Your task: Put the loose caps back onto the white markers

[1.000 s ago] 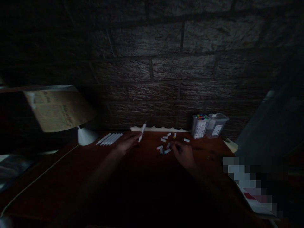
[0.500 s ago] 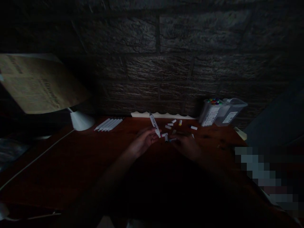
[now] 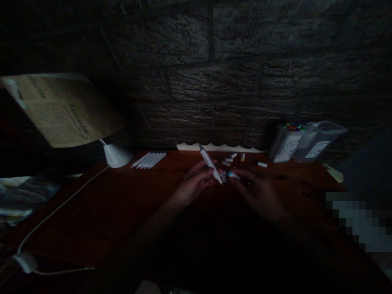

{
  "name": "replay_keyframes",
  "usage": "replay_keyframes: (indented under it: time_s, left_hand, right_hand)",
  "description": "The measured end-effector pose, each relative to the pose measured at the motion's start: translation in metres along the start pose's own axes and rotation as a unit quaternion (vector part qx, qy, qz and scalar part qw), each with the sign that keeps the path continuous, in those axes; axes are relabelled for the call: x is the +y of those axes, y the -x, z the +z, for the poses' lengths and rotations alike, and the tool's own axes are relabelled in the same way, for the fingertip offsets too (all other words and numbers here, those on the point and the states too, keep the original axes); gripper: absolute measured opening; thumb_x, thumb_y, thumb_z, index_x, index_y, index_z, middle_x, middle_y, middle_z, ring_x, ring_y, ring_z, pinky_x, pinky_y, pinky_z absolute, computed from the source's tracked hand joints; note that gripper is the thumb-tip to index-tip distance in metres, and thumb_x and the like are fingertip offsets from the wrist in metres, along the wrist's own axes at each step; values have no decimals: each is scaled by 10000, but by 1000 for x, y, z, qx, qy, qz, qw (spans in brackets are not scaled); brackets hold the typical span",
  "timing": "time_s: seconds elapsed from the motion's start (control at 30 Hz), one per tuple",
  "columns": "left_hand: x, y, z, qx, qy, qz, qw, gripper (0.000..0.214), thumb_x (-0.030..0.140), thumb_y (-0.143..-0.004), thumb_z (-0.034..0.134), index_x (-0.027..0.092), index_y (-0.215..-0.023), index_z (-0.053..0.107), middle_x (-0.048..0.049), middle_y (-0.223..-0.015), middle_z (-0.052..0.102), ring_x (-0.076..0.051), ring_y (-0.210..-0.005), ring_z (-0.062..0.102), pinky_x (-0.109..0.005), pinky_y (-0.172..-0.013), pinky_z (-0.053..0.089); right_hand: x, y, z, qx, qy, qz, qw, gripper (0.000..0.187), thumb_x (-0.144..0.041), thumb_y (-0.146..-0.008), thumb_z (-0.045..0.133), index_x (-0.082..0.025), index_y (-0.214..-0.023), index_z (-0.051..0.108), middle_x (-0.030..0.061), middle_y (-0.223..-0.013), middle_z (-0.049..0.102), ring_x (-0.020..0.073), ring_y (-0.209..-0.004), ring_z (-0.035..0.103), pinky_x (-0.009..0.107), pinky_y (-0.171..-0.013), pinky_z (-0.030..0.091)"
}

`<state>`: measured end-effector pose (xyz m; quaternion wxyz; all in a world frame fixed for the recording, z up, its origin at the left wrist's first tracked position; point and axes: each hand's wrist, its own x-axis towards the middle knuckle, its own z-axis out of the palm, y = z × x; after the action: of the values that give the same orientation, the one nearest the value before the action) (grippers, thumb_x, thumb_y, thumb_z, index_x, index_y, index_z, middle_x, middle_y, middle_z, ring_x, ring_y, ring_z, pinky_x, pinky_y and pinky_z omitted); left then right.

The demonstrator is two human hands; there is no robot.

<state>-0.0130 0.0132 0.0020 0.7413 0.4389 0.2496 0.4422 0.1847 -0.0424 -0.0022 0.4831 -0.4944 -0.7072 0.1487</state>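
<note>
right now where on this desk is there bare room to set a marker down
Bare wood lies between the marker row and the left hand, and nearer, between the lamp cable and that forearm. Crowded: loose caps beyond the right hand.

The table (image 3: pixel 122 204) is dark reddish wood with a faint, dull sheen. The marker (image 3: pixel 210 165) looks like smooth white plastic. The wall (image 3: pixel 214 81) behind is rough, matt, brick-textured. The tubs (image 3: pixel 318 141) are cloudy clear plastic, and the lampshade (image 3: pixel 64 110) is matt printed paper.
</note>
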Motion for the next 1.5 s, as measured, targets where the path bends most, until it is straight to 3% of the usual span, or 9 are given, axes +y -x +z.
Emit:
replay_keyframes:
  time_s: [0.2,0.33,0.47,0.67,0.83,1.1,1.17,1.3,1.5]
  left_hand:
    - [3,1,3,3,15,-3,1000,287,209,-761,700,173,-1044,667,-66,-900,745,-167,-802,678,-268,-708,472]
    - [4,0,3,18,32,0,999,270,176,-753,685,163,-1022,676,-63,-880,747,-154,-788,669,-252,-694,469]
    - [4,0,3,21,30,5,999,267,159,-755,671,160,-1022,679,-65,-892,747,-147,-775,662,-257,-713,473]
    - [5,-1,1,43,26,-2,999,334,153,-746,662,164,-1080,668,-66,-903,746,-154,-804,662,-249,-709,472]
    - [3,-1,2,48,14,-9,999,338,160,-738,675,168,-1076,671,-67,-913,741,-150,-800,653,-253,-712,474]
    - [0,-7,-5,65,-39,-39,996,305,355,-753,730,154,-982,712,-33,-714,682,-150,-701,633,-233,-625,449]
    - [-1,-6,-7,61,-71,-42,995,337,395,-743,740,155,-979,719,-23,-702,669,-132,-666,612,-217,-605,427]
    - [1,0,-4,7,-156,-39,987,337,421,-768,716,177,-1001,717,-23,-764,685,-137,-688,608,-224,-622,421]
    - [12,8,-1,-42,-229,-2,973,277,421,-821,659,187,-961,708,-17,-722,691,-153,-697,615,-248,-672,435]
  right_hand:
    - [-1,7,8,5,-98,38,994,197,-296,-850,632,-228,-1033,610,35,-967,695,163,-838,668,312,-772,542]
    - [-4,6,7,12,-100,40,994,320,-272,-837,639,-239,-1151,588,40,-998,682,156,-838,665,312,-778,544]
    - [-2,6,5,-10,-74,39,996,228,-274,-837,623,-238,-1061,622,33,-965,699,164,-834,669,308,-751,536]
    - [18,6,10,-94,78,67,990,176,-174,-787,591,-221,-955,617,24,-895,711,196,-825,671,365,-804,503]
    - [30,2,9,-109,124,100,981,158,-208,-822,572,-225,-975,605,37,-958,716,200,-871,676,347,-797,502]
    - [42,-23,-27,24,170,109,979,323,-382,-926,469,-174,-1088,655,84,-1017,723,186,-821,688,288,-731,512]
    - [53,-34,-30,3,239,113,965,314,-332,-933,452,-175,-1103,664,87,-1063,717,185,-911,680,273,-785,502]
    - [64,-62,-15,-53,376,136,915,326,-346,-924,454,-176,-1033,710,140,-993,725,253,-974,664,355,-856,476]
    - [63,-80,1,-55,398,153,903,253,-267,-835,576,-167,-1012,727,176,-930,723,294,-967,667,407,-852,469]
